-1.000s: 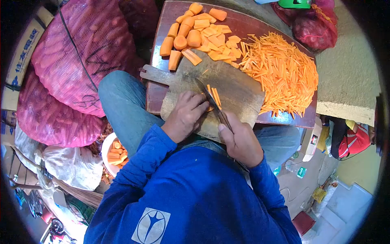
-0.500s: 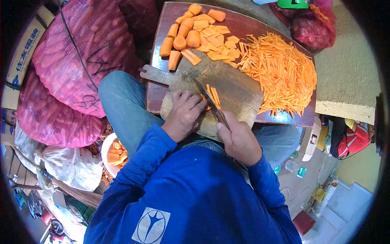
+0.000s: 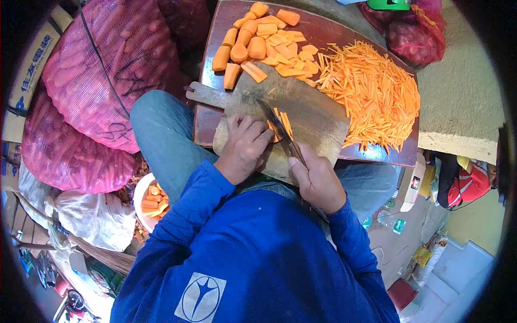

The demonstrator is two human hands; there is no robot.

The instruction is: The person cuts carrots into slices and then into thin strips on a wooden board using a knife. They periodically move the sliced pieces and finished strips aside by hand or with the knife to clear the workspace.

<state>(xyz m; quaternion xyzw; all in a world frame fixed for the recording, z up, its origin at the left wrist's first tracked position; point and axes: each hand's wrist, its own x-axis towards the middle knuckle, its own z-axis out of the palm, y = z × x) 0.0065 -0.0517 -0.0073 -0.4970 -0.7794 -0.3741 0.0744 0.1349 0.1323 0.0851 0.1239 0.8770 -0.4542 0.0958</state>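
Note:
My right hand [image 3: 318, 180] grips the handle of a knife [image 3: 276, 123], its blade slanting up and left across the wooden cutting board [image 3: 318, 121]. Under the fingers of my left hand [image 3: 246, 146] a carrot piece [image 3: 273, 131] is pressed on the board, mostly hidden by the fingers and blade. A few cut carrot strips [image 3: 285, 121] lie against the blade's right side. Beyond the board are flat carrot slices [image 3: 291, 54] and thick peeled carrot chunks [image 3: 242, 40]. A large heap of carrot sticks [image 3: 371, 99] covers the table's right part.
The board lies on a dark red table [image 3: 334, 29] over my knees. Pink mesh sacks [image 3: 113, 70] stand at left, above a white bucket [image 3: 141, 196] of carrots. Another mesh bag [image 3: 417, 40] is at upper right. A person in red [image 3: 469, 185] is at far right.
The knife blade has shifted slightly, and my right hand has moved a little down. My left hand stays on the carrot piece, its fingers slightly shifted.

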